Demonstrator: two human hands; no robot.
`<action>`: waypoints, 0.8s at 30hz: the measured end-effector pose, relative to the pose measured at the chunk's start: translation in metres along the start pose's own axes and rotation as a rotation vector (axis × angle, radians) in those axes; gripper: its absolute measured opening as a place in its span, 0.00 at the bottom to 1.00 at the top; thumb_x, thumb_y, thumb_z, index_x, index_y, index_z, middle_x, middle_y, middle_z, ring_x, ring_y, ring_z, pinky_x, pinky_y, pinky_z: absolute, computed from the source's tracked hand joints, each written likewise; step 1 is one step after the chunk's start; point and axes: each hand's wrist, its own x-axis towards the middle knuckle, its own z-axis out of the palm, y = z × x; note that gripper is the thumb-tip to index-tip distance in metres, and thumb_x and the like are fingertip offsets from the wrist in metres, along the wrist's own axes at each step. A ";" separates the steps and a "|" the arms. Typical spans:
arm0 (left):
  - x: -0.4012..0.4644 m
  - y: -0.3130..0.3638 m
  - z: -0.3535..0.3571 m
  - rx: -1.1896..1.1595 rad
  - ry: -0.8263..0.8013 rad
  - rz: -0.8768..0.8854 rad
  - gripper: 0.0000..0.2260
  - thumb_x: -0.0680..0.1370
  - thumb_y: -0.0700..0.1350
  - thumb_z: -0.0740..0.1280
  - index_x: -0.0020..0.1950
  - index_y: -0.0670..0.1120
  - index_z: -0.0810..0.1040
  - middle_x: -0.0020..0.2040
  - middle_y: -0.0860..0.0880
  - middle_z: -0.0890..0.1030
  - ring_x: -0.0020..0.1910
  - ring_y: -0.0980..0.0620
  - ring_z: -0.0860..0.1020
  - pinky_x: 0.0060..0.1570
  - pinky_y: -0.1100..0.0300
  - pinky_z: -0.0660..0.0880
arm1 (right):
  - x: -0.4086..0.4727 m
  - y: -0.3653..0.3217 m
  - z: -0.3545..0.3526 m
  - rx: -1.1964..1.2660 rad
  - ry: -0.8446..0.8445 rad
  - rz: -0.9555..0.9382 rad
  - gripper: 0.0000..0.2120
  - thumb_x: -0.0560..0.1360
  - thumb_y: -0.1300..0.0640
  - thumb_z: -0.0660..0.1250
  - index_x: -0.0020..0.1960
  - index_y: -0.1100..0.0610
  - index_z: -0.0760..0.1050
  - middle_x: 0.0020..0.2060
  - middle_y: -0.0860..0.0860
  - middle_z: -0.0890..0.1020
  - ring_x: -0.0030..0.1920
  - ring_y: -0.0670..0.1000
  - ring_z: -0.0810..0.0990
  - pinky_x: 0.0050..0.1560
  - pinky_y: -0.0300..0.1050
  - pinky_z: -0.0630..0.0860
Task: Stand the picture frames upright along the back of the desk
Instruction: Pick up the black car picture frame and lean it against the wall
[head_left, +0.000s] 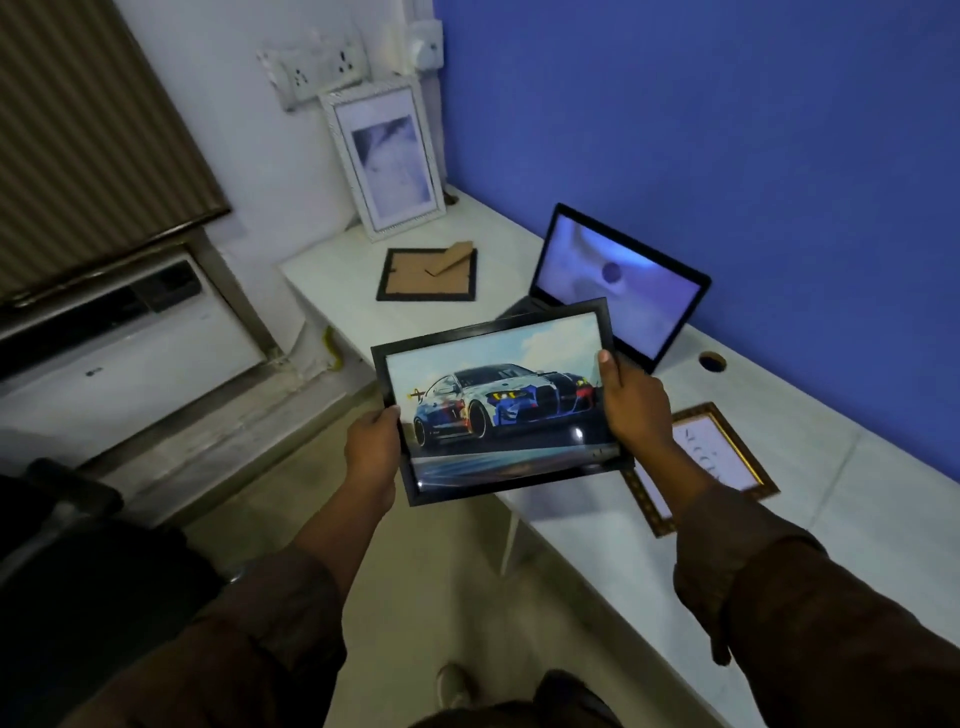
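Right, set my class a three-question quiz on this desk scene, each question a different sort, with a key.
1. True or false: the white frame lies flat on the desk.
2. Which frame lies face down? A) the gold frame B) the small black frame C) the car picture frame
3. Fill in: the left hand and right hand hold the car picture frame in front of the open ____.

Key: 1 false, it stands leaning on the wall; 2 B; 3 laptop.
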 end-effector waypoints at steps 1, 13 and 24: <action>0.005 0.010 -0.008 -0.017 0.009 0.020 0.13 0.78 0.48 0.64 0.52 0.43 0.84 0.48 0.44 0.87 0.45 0.45 0.85 0.41 0.56 0.77 | 0.005 -0.015 0.003 -0.020 0.012 -0.042 0.31 0.83 0.36 0.45 0.64 0.55 0.78 0.58 0.60 0.83 0.58 0.64 0.80 0.58 0.57 0.77; 0.123 0.147 -0.037 -0.059 -0.009 0.333 0.14 0.80 0.45 0.64 0.66 0.48 0.76 0.59 0.48 0.83 0.55 0.47 0.82 0.55 0.45 0.81 | 0.128 -0.140 0.054 0.036 0.025 -0.147 0.25 0.85 0.40 0.47 0.43 0.55 0.71 0.49 0.60 0.79 0.45 0.59 0.75 0.45 0.48 0.67; 0.269 0.278 0.027 -0.001 -0.098 0.426 0.19 0.80 0.38 0.63 0.70 0.48 0.74 0.60 0.49 0.82 0.53 0.54 0.81 0.42 0.63 0.76 | 0.295 -0.187 0.077 0.113 0.122 -0.113 0.24 0.85 0.41 0.49 0.48 0.58 0.74 0.48 0.57 0.79 0.50 0.61 0.78 0.48 0.52 0.73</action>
